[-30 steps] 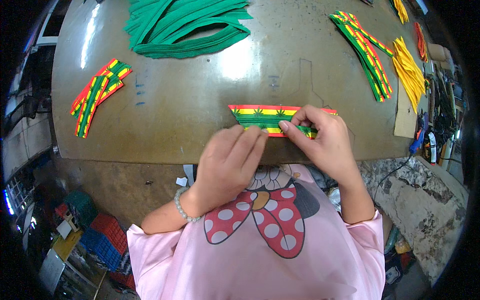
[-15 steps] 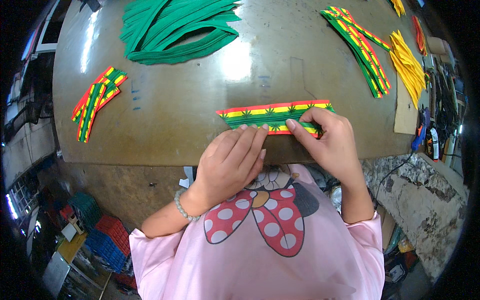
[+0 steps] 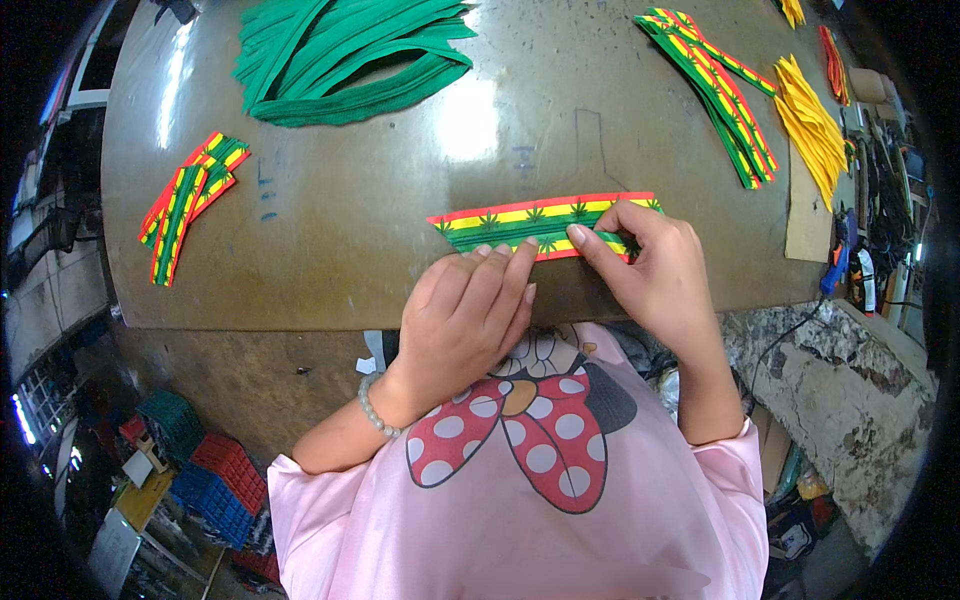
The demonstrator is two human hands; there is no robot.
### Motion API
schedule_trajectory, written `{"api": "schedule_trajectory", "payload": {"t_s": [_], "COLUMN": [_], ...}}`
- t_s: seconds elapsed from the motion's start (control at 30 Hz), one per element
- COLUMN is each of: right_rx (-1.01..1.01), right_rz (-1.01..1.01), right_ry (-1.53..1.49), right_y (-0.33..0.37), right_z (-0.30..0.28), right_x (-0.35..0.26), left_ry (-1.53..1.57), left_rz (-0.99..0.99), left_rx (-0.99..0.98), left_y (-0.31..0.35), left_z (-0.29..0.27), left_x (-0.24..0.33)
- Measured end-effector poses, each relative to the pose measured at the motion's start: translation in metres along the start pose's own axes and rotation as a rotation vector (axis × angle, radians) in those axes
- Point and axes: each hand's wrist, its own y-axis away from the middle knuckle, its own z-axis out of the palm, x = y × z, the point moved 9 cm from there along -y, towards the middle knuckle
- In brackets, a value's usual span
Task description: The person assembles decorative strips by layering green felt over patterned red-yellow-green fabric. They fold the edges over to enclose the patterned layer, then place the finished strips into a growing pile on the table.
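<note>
A short striped zipper strip (image 3: pixel 505 218) in red, yellow and green with a dark leaf print lies near the table's front edge. It runs crosswise before me, and its left end is cut at a slant. The fingers of my left hand (image 3: pixel 462 305) are stretched out, their tips resting flat on the strip's near edge. My right hand (image 3: pixel 660 275) pinches the right part of the strip between thumb and forefinger. That hand hides some of the right end.
On the brown table (image 3: pixel 330 260), a pile of green zipper strips (image 3: pixel 350 70) lies at far left. Several short striped pieces (image 3: pixel 185 205) overlap nearer left. Long striped strips (image 3: pixel 715 100) and a yellow bundle (image 3: pixel 812 135) are at right. Plastic crates (image 3: pixel 225 480) stand below left.
The whole view has shifted slightly. Both hands keep nearly the same hold on the striped zipper strip.
</note>
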Motion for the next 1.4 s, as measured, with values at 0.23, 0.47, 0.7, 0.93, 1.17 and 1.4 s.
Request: {"api": "schedule_trajectory", "payload": {"t_s": [0.23, 0.47, 0.7, 0.93, 1.17, 1.4], "right_rx": [-0.027, -0.014, 0.000, -0.092, -0.080, -0.075], "right_rz": [-0.028, -0.058, -0.075, -0.027, 0.049, 0.060], "right_ry": [0.021, 0.019, 0.051, -0.124, -0.170, -0.133], "right_y": [0.013, 0.015, 0.013, 0.015, 0.016, 0.015], "right_z": [0.012, 0.024, 0.025, 0.015, 0.013, 0.014], "right_x": [-0.021, -0.035, -0.040, -0.018, -0.003, -0.003], "left_ry": [0.064, -0.145, 0.179, 0.138, 0.121, 0.094], "left_rz": [-0.060, -0.247, 0.010, 0.004, -0.003, -0.001], "left_rx": [-0.018, 0.050, 0.116, 0.020, -0.010, -0.015], "left_y": [0.013, 0.027, 0.013, 0.015, 0.012, 0.013], "left_z": [-0.009, -0.037, -0.031, -0.008, -0.006, -0.005], "left_x": [-0.019, -0.049, -0.010, -0.015, -0.014, -0.013]}}
